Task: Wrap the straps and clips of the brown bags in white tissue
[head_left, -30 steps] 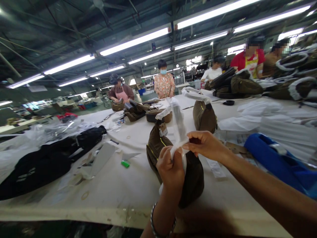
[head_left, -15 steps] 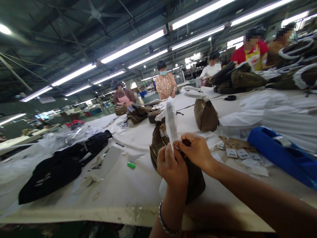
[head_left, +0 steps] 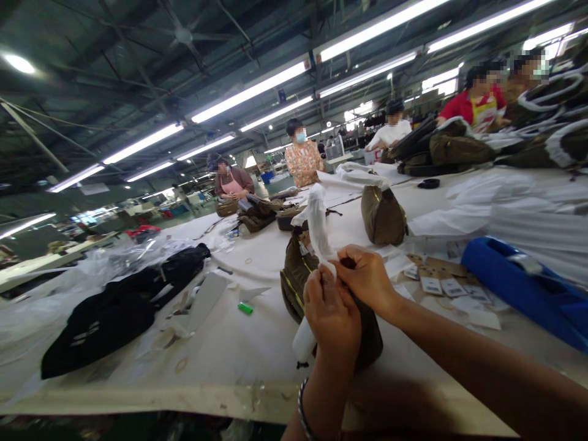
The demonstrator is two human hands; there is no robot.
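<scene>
The left hand [head_left: 333, 315] pinches the lower part of a white-wrapped strap [head_left: 318, 223], and the right hand [head_left: 367, 278] closes thumb and fingers at the same spot, just above. The strap rises upright over the hands; its brown bag [head_left: 293, 260] stands on the desk [head_left: 257, 367] right behind and below them. The wrap looks thin and light, likely to slip or tear, so a gentle pinch low on the strap seems best; the bag appears soft and probably gives when pressed. Beyond the hands stands another brown bag [head_left: 383, 217], to their right a blue holder [head_left: 505, 275], to their left a green object [head_left: 245, 308]
</scene>
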